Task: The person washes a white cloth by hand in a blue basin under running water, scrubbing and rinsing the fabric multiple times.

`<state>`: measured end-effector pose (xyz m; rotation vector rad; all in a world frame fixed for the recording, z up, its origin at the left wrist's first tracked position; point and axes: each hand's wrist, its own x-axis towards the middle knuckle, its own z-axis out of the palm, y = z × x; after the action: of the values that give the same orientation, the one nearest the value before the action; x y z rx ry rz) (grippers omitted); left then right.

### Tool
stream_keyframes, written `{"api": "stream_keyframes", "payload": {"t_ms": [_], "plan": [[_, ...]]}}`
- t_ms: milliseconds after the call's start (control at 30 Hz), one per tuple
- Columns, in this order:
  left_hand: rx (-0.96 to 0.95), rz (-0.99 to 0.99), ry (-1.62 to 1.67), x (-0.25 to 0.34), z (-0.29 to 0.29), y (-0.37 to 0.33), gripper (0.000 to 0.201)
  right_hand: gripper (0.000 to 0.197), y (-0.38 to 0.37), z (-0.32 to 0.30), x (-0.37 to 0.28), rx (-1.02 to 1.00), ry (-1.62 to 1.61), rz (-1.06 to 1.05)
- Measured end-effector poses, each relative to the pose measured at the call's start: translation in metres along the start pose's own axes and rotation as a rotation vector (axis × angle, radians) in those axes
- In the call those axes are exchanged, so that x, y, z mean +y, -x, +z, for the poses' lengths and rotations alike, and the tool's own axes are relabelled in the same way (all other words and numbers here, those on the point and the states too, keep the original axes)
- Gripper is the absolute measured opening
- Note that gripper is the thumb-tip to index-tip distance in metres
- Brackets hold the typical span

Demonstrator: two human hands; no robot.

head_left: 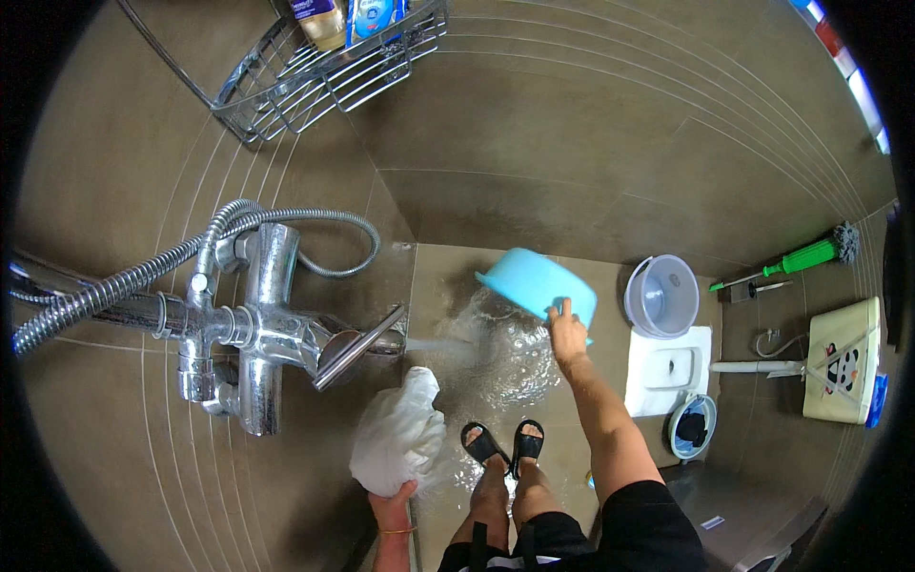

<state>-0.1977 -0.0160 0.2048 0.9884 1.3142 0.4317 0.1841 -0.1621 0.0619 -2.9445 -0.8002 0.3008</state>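
My right hand [568,334] grips the rim of a light blue plastic basin [541,284], which is tipped on its side above the wet floor. Water [505,343] spills from the basin and splashes over the tiles. In my left hand [391,496] is a bunched white cloth [400,434], held near the left wall below the chrome shower mixer [272,329]. The fingers of that hand are partly hidden beneath the cloth. A stream of water comes from the spout beside the mixer's lever.
A wire rack [329,81] with bottles hangs at upper left. To the right are a pale bucket [660,296], a white squat toilet [653,400], a small bin [693,426], a green-handled brush [801,259] and a cistern [839,367]. My black sandals [484,443] stand on wet tiles.
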Motion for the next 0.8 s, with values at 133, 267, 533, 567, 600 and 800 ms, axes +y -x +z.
{"api": "stream_keyframes", "payload": {"t_ms": [133,267,533,567,600,800], "plan": [[0.009,-0.004,0.028,0.002,0.001,0.0,0.07,0.021,-0.033,0.013,0.029,0.073,0.232,0.056],[-0.007,-0.022,0.016,-0.008,-0.005,-0.007,0.073,0.021,-0.042,0.008,0.024,-0.015,-0.05,0.33],[0.014,0.019,-0.127,-0.042,-0.017,-0.011,0.063,0.037,-0.015,0.178,-0.021,-0.152,-0.718,0.929],[-0.018,0.06,-0.23,-0.043,-0.018,-0.009,0.054,0.035,-0.016,0.207,-0.029,-0.173,-0.835,0.93],[-0.056,0.091,-0.343,-0.046,-0.022,-0.009,0.046,0.037,-0.013,0.239,-0.034,-0.218,-0.943,0.984],[0.018,-0.09,-0.416,-0.024,0.012,0.007,0.053,0.047,0.002,0.305,-0.101,-0.409,-1.32,1.161]]}}
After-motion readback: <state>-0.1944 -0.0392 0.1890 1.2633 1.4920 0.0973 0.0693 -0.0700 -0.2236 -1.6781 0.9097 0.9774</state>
